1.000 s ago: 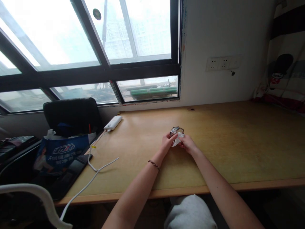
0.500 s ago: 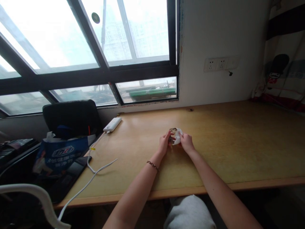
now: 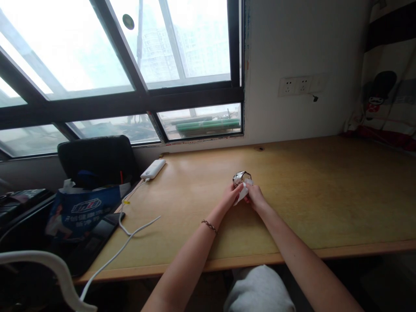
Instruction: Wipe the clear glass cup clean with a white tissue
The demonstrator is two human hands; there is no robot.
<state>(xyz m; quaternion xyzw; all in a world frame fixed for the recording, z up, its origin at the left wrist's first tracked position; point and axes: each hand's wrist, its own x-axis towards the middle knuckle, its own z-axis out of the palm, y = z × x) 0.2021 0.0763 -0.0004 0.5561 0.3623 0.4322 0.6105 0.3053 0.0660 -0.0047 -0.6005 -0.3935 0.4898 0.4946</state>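
A small ring-like object [image 3: 242, 176], shiny and dark-edged, is held above the wooden desk [image 3: 182, 208]. White tissue or cloth [image 3: 242, 195] hangs at its near side between my hands. My left hand [image 3: 231, 193], with a braided bracelet at the wrist, is closed on the ring-like object's left side and touches the white piece. My right hand [image 3: 255, 196] is closed around the white piece at the right. Several of its fingertips are hidden, and what exactly the object is cannot be made out.
A white power bank [image 3: 153, 169] with a white cable [image 3: 130, 235] lies at the desk's left edge. Left of it are a blue bag [image 3: 78, 212], a dark flat panel [image 3: 97, 242] and a black chair [image 3: 97, 158]. A white curved tube [image 3: 48, 258] is at lower left.
The ring-like object has turned, and the white piece has moved from its right side to its near side. My hands have drawn closer together.
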